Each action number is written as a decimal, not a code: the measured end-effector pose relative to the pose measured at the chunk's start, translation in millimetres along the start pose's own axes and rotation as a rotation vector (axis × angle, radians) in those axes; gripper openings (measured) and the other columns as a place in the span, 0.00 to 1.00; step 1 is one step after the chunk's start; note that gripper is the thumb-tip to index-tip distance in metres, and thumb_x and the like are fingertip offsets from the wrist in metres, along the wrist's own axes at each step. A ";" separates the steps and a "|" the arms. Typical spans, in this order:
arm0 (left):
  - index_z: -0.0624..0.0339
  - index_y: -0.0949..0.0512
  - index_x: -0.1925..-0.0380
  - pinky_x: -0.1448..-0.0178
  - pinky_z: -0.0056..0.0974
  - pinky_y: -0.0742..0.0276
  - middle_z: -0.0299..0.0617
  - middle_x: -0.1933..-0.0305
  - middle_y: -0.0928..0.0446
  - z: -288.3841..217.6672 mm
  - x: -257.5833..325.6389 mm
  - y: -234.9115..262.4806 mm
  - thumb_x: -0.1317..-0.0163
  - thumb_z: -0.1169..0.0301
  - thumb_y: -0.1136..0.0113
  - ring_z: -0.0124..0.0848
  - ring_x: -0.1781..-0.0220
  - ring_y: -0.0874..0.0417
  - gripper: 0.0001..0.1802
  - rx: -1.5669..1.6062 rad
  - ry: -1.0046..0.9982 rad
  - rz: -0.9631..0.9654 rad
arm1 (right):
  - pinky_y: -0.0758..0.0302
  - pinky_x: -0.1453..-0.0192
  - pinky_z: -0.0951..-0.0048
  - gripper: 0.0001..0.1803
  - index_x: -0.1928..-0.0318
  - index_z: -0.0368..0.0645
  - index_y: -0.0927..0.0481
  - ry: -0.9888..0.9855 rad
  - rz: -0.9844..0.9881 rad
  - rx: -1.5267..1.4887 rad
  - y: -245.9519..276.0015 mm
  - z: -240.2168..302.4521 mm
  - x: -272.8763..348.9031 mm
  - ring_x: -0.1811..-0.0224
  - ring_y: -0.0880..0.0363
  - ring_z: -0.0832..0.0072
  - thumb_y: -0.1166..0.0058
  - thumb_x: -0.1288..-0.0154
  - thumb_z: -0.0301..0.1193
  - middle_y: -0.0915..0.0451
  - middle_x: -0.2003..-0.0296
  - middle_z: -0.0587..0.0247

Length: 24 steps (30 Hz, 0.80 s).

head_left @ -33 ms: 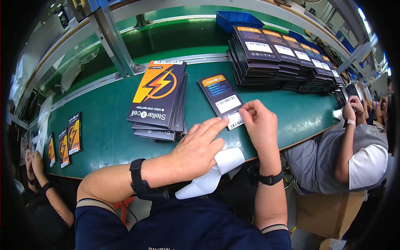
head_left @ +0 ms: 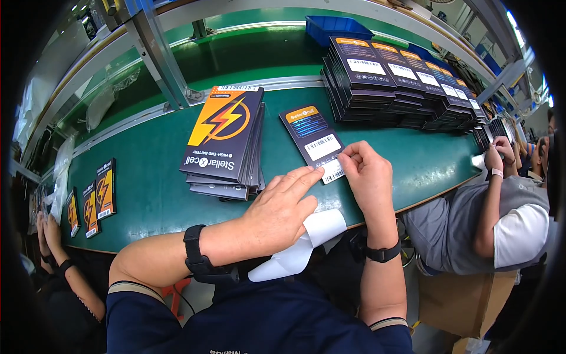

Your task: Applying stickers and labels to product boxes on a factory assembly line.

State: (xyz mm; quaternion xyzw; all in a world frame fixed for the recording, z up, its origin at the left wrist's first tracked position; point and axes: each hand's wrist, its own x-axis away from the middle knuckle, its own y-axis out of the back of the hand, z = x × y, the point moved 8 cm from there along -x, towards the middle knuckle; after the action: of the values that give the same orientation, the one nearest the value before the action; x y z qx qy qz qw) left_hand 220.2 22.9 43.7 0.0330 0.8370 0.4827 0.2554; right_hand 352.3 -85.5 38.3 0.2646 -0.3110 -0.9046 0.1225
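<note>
In front of me a flat black and orange battery box (head_left: 308,131) lies on the green table, a white barcode label across its middle. My left hand (head_left: 280,206) rests with fingers stretched out, the fingertips at the box's near end. Thumb and forefinger of my right hand (head_left: 367,171) pinch the edge of a second white barcode label (head_left: 333,172) at that same end. A curling strip of white paper (head_left: 326,226) hangs over the table edge below my left hand; whether that hand touches it is hidden.
A stack of similar boxes (head_left: 221,135) stands to the left, with several small boxes (head_left: 106,189) farther left. Long rows of stacked boxes (head_left: 368,74) fill the far right, near a blue bin (head_left: 336,28). Co-workers sit on both sides; a metal post (head_left: 156,56) rises behind.
</note>
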 end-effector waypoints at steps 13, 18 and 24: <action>0.65 0.27 0.73 0.33 0.51 0.33 0.60 0.32 0.33 -3.9 -0.2 0.7 0.53 0.78 0.37 0.54 0.30 0.33 0.08 -0.036 -0.031 -0.029 | 0.26 0.71 0.60 0.11 0.64 0.46 0.17 -0.065 0.065 0.243 0.8 -3.5 -17.2 0.77 0.19 0.59 0.36 0.39 0.38 0.21 0.82 0.59; 0.65 0.27 0.73 0.36 0.51 0.30 0.59 0.34 0.32 -19.4 7.1 0.3 0.54 0.77 0.36 0.54 0.32 0.31 0.09 -0.017 -0.105 -0.007 | 0.26 0.71 0.60 0.10 0.65 0.44 0.16 -0.066 0.163 0.162 8.9 -1.2 -1.8 0.77 0.19 0.57 0.35 0.39 0.37 0.20 0.81 0.55; 0.60 0.26 0.78 0.34 0.57 0.33 0.59 0.30 0.35 -36.6 16.4 3.4 0.55 0.73 0.33 0.58 0.29 0.34 0.10 0.082 -0.155 0.018 | 0.26 0.74 0.62 0.09 0.65 0.43 0.17 -0.061 0.214 0.137 30.2 12.7 48.6 0.79 0.19 0.58 0.34 0.40 0.34 0.21 0.82 0.56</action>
State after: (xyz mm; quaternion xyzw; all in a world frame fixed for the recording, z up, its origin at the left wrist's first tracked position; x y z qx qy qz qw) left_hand 188.5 0.7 54.7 0.0884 0.8335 0.4464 0.3135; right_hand 306.7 -121.4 46.2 0.2101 -0.4019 -0.8707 0.1903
